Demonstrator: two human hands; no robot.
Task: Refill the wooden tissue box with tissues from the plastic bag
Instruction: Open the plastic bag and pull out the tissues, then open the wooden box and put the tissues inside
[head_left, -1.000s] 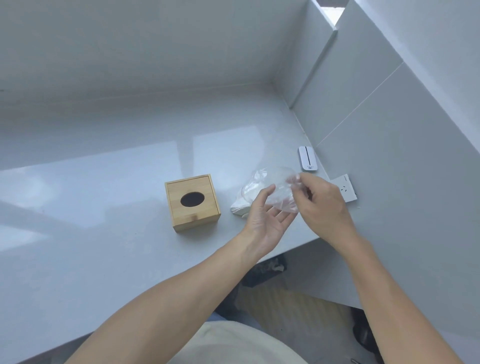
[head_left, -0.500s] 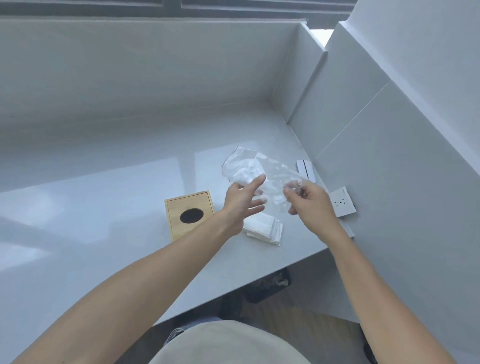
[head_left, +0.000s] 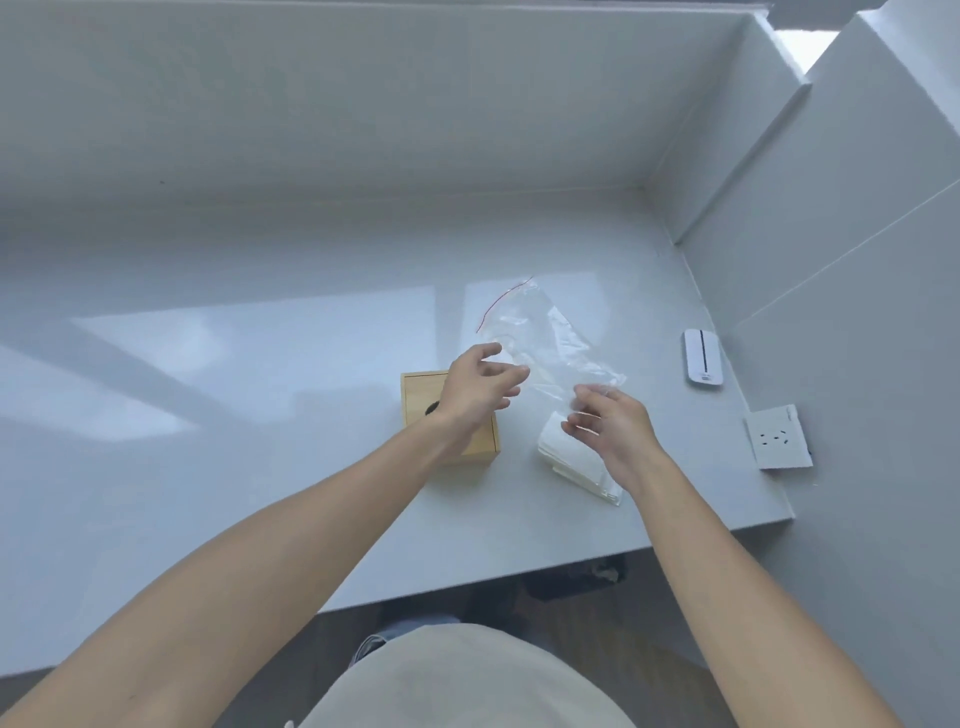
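Note:
The wooden tissue box (head_left: 416, 399) stands on the grey counter (head_left: 260, 415); my left wrist hides part of its oval hole. My left hand (head_left: 483, 387) hovers over the box's far right corner with its fingers spread and nothing in them. A white stack of tissues (head_left: 571, 460) lies flat on the counter just right of the box. My right hand (head_left: 610, 428) is above that stack, fingers apart and loosely curled. The clear plastic bag (head_left: 545, 338), with a red zip line, looks empty. It lies stretched out just beyond both hands, its near corner by my right fingertips.
A small white device (head_left: 702, 357) lies near the right wall. A white socket plate (head_left: 777, 438) sits at the counter's right end. Tiled walls close the back and right sides. The counter's front edge (head_left: 519, 577) runs below my forearms, with a dark object under it.
The bag came up off the tissues, which stayed on the counter. Both hands then opened and the bag now lies farther away. My left hand moved over the box.

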